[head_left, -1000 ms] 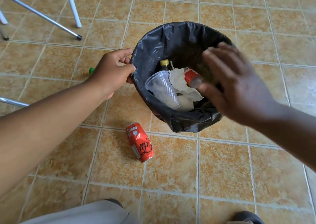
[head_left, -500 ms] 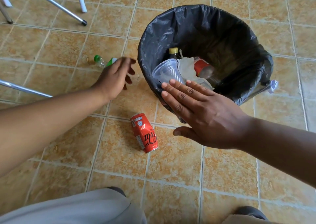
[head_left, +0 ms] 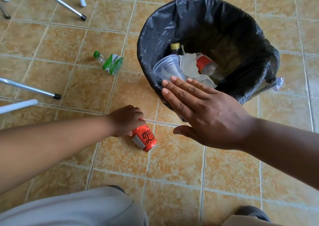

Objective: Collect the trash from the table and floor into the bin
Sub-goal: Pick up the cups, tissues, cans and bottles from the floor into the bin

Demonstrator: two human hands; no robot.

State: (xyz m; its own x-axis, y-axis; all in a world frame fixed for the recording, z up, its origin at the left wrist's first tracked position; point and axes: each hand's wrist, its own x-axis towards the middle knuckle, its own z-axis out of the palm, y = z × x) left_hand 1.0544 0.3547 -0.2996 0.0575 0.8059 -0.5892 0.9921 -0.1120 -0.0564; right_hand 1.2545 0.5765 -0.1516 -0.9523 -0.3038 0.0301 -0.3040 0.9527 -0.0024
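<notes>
A bin with a black liner (head_left: 241, 35) stands on the tiled floor at upper right. Inside it lie a clear plastic cup (head_left: 168, 68), crumpled white paper (head_left: 189, 64), a red-labelled bottle (head_left: 204, 63) and a dark bottle with a yellow cap (head_left: 175, 47). A red soda can (head_left: 145, 138) lies on the floor just in front of the bin, and my left hand (head_left: 125, 120) is closed over its upper end. My right hand (head_left: 203, 111) hovers flat with fingers spread over the bin's near rim, holding nothing. A crushed clear bottle with a green label and cap (head_left: 110, 62) lies left of the bin.
Metal and white table or chair legs (head_left: 57, 0) stand at the upper left, and more legs (head_left: 29, 89) reach in from the left edge. My grey trouser knee (head_left: 77, 208) and a dark shoe (head_left: 253, 212) fill the bottom.
My left hand let go of the bin's rim, passed near the green bottle, then dropped onto the red can and closed on it. My right hand drew back from inside the bin to its near rim.
</notes>
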